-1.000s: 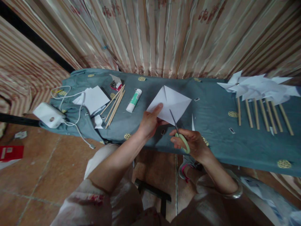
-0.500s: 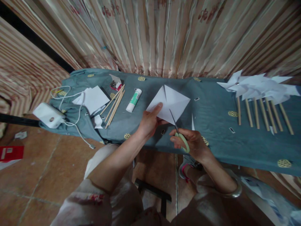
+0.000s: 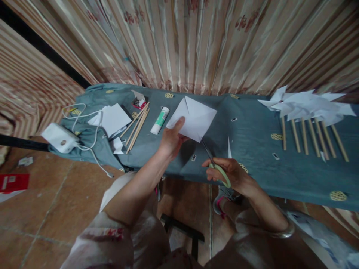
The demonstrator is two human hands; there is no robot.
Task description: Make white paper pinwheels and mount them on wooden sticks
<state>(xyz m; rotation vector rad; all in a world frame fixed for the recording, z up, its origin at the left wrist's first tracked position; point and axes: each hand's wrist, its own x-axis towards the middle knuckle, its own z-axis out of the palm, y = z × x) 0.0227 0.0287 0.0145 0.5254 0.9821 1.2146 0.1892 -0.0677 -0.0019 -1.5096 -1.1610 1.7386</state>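
My left hand (image 3: 172,140) grips a square white sheet of paper (image 3: 198,116) by its left side, thumb on top and fingers underneath. A slit runs inward from the sheet's far corner. In my right hand (image 3: 227,172) is a pair of scissors (image 3: 220,173) with pale green handles; its dark blades point at the paper's near corner, with the tips right by it. Left of the paper lies a glue stick (image 3: 160,120) with a green and white label. A thin white paper sliver (image 3: 229,147) rests to the right.
Several paper pinwheels (image 3: 311,104) on wooden sticks lie at the right of the cloth-covered table (image 3: 258,149). At left are loose sticks (image 3: 137,129), a paper stack (image 3: 114,118), a small open box (image 3: 138,100), and a white device (image 3: 60,138) with cables.
My left hand has drawn the paper leftward. The scissors have moved slightly down and right, from over the sheet to its near corner.
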